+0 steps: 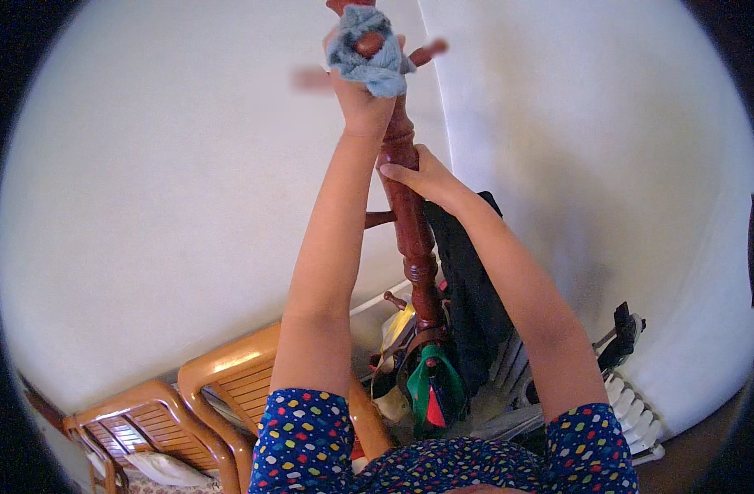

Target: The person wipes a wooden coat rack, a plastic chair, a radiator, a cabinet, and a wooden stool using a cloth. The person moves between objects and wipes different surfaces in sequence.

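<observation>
A turned wooden coat stand (pixel 411 216) rises in front of me, with pegs sticking out near its top. My left hand (pixel 361 92) is raised to the upper part of the stand and is partly hidden behind a bunched grey-blue cloth (pixel 383 71). The cloth is wrapped around a rounded wooden peg end (pixel 369 44), which shows through its middle. Lower on the post, my right hand (pixel 429 176) grips the shaft, its thumb across the front. A black garment (pixel 466 296) hangs just below that hand.
Bags and a green strap (pixel 439 370) hang low on the stand. Slatted wooden seating (pixel 229 364) with a pale cushion (pixel 167 469) stands at the lower left. A white radiator (pixel 633 414) is at the lower right. Pale walls (pixel 185 185) meet in a corner behind the stand.
</observation>
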Demonstrator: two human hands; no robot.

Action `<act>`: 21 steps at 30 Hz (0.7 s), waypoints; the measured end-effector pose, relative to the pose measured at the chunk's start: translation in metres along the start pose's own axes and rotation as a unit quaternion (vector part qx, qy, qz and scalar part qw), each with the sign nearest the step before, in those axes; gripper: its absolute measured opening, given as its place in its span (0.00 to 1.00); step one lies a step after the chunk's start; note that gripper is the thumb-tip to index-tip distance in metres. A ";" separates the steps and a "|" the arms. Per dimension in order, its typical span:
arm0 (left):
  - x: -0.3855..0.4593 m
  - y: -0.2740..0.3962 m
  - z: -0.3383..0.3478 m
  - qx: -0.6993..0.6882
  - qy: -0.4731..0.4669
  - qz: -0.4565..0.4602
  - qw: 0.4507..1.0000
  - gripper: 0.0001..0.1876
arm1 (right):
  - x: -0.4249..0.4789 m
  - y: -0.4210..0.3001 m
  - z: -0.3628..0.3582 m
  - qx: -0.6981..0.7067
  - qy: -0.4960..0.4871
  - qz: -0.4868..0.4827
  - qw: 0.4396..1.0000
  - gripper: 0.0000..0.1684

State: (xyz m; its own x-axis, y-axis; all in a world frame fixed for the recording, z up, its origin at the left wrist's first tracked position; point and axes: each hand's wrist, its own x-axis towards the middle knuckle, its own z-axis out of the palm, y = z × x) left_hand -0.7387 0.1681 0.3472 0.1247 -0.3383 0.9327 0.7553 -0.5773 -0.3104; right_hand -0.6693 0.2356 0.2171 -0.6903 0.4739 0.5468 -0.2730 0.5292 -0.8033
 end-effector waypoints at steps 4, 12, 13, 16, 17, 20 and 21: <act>-0.014 -0.015 -0.020 0.061 -0.100 -0.051 0.992 0.31 | 0.003 0.005 -0.002 0.015 -0.006 0.000 1.000 0.38; -0.012 -0.068 -0.087 0.244 0.069 -0.016 0.967 0.21 | -0.001 0.002 0.001 0.013 -0.014 -0.016 1.000 0.34; -0.007 -0.087 -0.097 0.381 0.078 0.068 0.919 0.18 | -0.001 -0.001 0.001 0.018 -0.037 -0.022 0.999 0.34; -0.004 -0.080 -0.069 0.471 -0.029 0.070 0.879 0.13 | -0.003 -0.003 -0.007 0.026 -0.060 -0.026 0.997 0.35; -0.006 -0.080 -0.056 0.367 -0.068 -0.118 0.920 0.10 | -0.003 0.003 -0.008 0.027 -0.037 -0.021 0.999 0.38; -0.007 -0.122 -0.060 0.388 -0.123 -0.156 0.900 0.06 | 0.011 0.021 -0.002 0.028 -0.011 -0.031 0.999 0.40; -0.011 -0.151 -0.068 0.336 -0.138 -0.157 0.918 0.06 | 0.015 0.027 -0.002 0.026 -0.007 -0.034 0.999 0.40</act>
State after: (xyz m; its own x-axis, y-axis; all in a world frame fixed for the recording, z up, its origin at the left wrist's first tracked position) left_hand -0.8979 0.2087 0.3712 -0.0787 0.0214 0.9967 0.9969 0.0064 0.0786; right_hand -0.6859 0.2591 0.2041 -0.6773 0.4282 0.5983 -0.3543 0.5228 -0.7753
